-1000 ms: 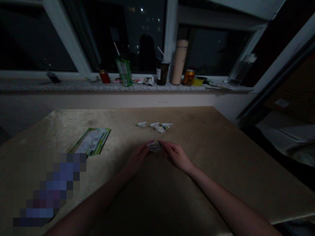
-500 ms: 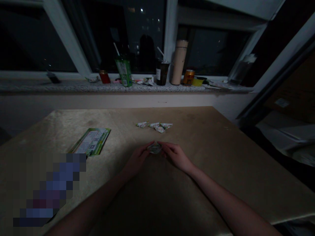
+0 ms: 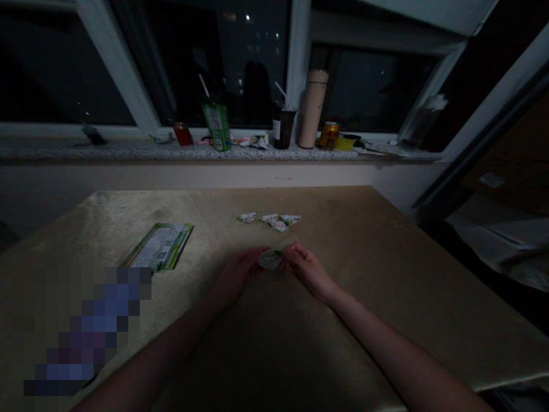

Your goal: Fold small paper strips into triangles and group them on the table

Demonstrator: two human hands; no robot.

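Note:
A small folded piece of printed paper (image 3: 270, 259) is pinched between both my hands just above the tan table (image 3: 386, 274). My left hand (image 3: 238, 273) grips its left side with curled fingers. My right hand (image 3: 305, 268) grips its right side, fingers bent in. Beyond them, several small folded paper pieces (image 3: 271, 220) lie in a loose row on the table.
A green and white leaflet (image 3: 158, 247) lies flat at the left. A blurred-out patch (image 3: 86, 332) covers the near left. On the stone windowsill (image 3: 128, 150) stand a green cup with a straw (image 3: 217, 125), a dark cup (image 3: 283, 127), a tall beige flask (image 3: 313, 109) and an orange can (image 3: 329, 135).
The paper piece has been turned and pressed between my fingers, and now shows a rounder pale face. My right fingers have curled in tighter. Both hands stay in place.

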